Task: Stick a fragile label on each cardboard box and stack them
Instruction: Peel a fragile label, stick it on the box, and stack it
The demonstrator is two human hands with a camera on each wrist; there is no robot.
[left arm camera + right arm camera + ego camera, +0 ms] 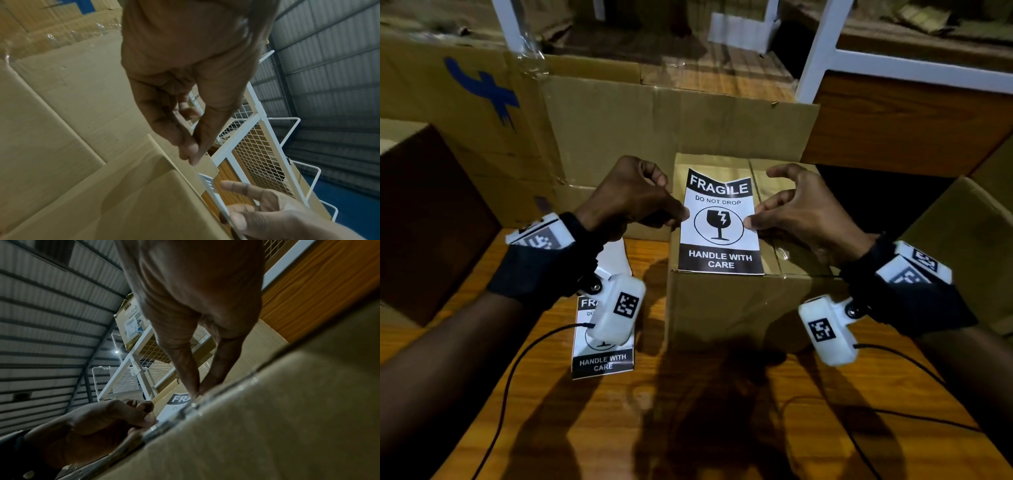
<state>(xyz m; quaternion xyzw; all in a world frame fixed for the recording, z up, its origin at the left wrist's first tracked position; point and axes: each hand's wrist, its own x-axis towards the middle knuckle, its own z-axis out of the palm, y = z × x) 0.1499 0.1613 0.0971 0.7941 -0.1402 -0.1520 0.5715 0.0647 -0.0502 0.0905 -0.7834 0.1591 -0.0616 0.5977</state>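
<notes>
A small sealed cardboard box (722, 308) stands on the wooden table (688, 428) in front of me. On its top lies a black-and-white fragile label (719, 222), with its far edge slightly curled up. My left hand (683, 217) pinches the label's left edge between thumb and forefinger, level with the box's left rim. My right hand (748, 222) pinches the right edge, with the other fingers spread above the box's taped seam. In the right wrist view the fingertips (195, 394) meet on the label (179, 400). A second fragile label (602, 363) lies flat on the table, partly hidden under my left wrist.
Large cardboard boxes surround the spot: one at the left (431, 222), a tall one behind (654, 130), and an open one at the right (962, 222). A white metal rack frame (822, 51) rises at the back. Black cables (510, 377) trail over the table.
</notes>
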